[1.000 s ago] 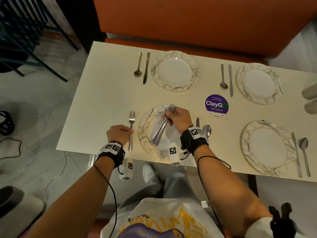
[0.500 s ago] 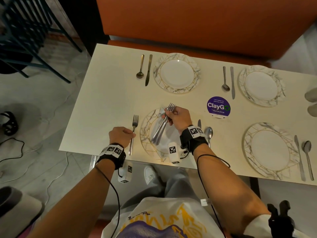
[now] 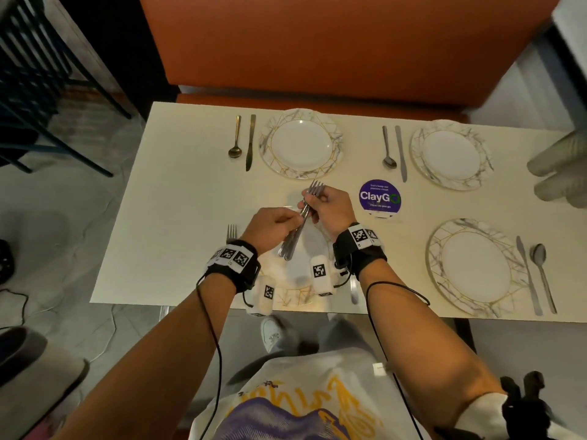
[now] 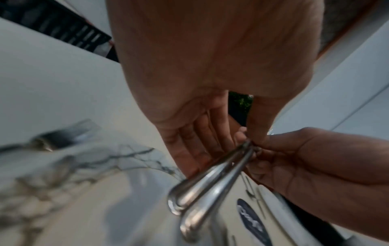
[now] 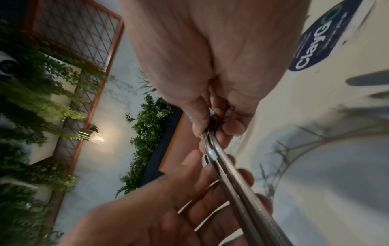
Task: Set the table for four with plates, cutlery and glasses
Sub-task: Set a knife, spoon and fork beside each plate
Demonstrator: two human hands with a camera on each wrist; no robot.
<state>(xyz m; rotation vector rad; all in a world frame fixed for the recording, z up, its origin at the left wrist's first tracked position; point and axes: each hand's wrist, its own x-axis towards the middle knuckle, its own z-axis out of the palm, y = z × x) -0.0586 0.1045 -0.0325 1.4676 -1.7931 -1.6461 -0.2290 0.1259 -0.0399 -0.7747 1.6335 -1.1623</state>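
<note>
Your right hand (image 3: 330, 208) grips the bunch of forks (image 3: 300, 222) near the tines, above the near plate (image 3: 295, 293); handles slant toward you, where your left hand (image 3: 270, 228) pinches one.

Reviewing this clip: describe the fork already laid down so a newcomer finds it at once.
On the cream table, go to the near-left plate under the hands. The laid fork lies flat just left of it, tines pointing away, partly hidden by the left hand. Unlike the forks bunched in the right hand's grip, nobody holds it.
</note>
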